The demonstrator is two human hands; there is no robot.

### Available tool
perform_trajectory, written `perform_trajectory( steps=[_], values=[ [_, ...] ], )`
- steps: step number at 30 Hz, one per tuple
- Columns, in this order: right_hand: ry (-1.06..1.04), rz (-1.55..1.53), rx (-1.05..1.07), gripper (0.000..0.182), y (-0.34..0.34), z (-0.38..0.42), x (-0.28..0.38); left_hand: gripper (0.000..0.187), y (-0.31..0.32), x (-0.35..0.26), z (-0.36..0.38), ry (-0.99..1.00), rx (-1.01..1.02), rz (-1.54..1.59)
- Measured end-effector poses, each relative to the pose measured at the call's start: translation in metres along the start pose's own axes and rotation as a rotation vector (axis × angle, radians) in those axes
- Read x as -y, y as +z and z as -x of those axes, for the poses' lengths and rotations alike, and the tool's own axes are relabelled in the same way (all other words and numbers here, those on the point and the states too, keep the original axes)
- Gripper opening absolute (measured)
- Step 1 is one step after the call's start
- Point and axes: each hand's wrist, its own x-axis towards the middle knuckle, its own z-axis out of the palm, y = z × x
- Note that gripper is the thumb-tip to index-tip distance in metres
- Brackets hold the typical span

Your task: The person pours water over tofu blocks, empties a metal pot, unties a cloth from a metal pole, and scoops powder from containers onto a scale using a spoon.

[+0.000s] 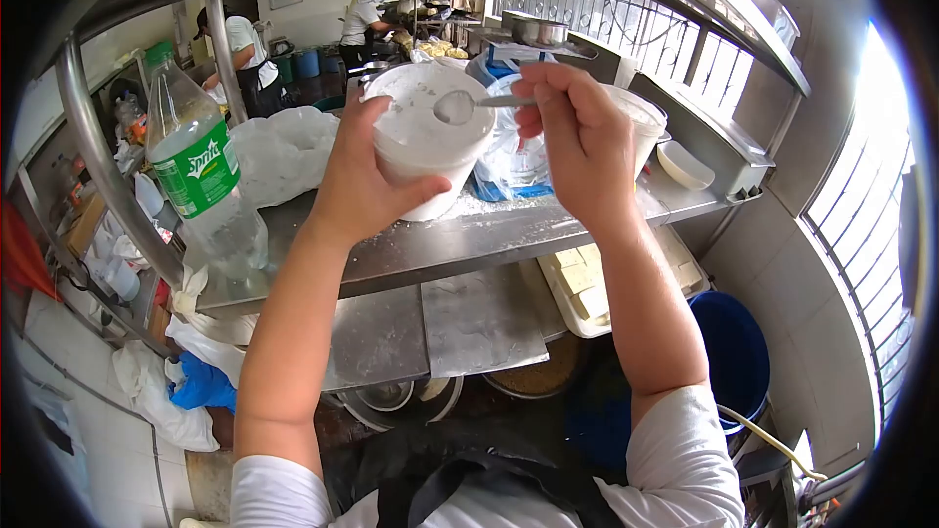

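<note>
My left hand (pixel 367 176) grips the side of a white plastic tub (pixel 430 152), tilting it a little over the steel shelf. In my right hand (pixel 577 132) is a metal spoon (pixel 456 108), its handle pinched between thumb and fingers. The spoon's bowl is over the tub's mouth, and white bits cling to the tub's inner wall. Behind my right hand, a clear plastic bag (pixel 511 152) sits in a blue container, with white powder scattered on the shelf around it.
A Sprite bottle (pixel 203 171) and a crumpled plastic bag (pixel 284 152) stand at the left. Right of my hand are another white tub (pixel 638 117) and a white scoop (pixel 685 166). Below is a tray of pale blocks (pixel 587 284). Two people (pixel 360 24) work farther back.
</note>
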Motion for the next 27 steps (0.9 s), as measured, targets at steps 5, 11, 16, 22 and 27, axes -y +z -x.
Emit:
perform_trajectory(
  steps=[5,11,16,22,27],
  values=[
    [-0.142,0.095,0.005,0.018,-0.007,0.028,-0.008,0.107,-0.003,-0.018,-0.001,0.172,-0.023,0.028],
    [-0.069,0.067,-0.003,0.018,-0.006,0.039,-0.005,0.106,0.001,-0.027,0.000,0.243,-0.008,-0.016],
    [0.184,-0.228,0.000,0.020,-0.004,0.044,-0.007,0.106,0.003,-0.029,-0.001,0.255,-0.002,-0.041],
    [0.221,-0.501,-0.203,0.025,-0.011,0.034,-0.017,0.105,0.001,-0.027,-0.002,0.155,0.008,-0.025],
    [0.204,-0.478,-0.247,0.026,-0.007,0.036,-0.027,0.105,0.003,-0.023,-0.003,0.142,-0.040,-0.084]
  ],
)
